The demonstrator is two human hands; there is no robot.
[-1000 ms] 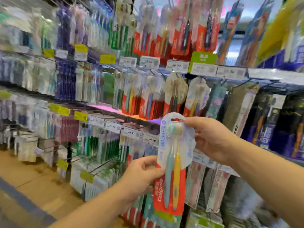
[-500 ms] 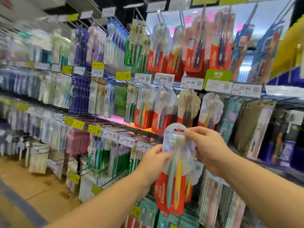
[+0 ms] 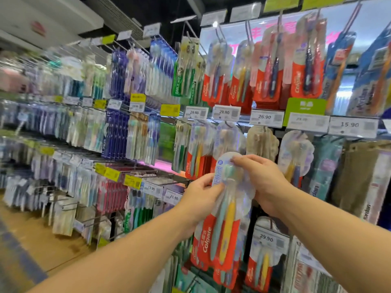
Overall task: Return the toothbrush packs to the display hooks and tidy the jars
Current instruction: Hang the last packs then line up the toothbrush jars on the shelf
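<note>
I hold a red-and-clear Colgate toothbrush pack (image 3: 225,227) upright in front of the display, with a teal and a yellow brush inside. My left hand (image 3: 200,199) pinches its left edge near the top. My right hand (image 3: 261,182) grips the rounded top of the pack from the right. The pack's top sits just below a row of matching hanging packs (image 3: 198,151) on a display hook (image 3: 227,124). No jars are visible.
Rows of toothbrush packs hang on wire hooks across the whole wall, with price tags (image 3: 224,112) along each rail. More red packs (image 3: 262,269) hang below my hands. The wooden aisle floor (image 3: 31,246) runs off to the lower left.
Both hands have lifted the pack higher toward the middle row of hooks. My left hand slid up from the pack's middle to its upper left edge.
</note>
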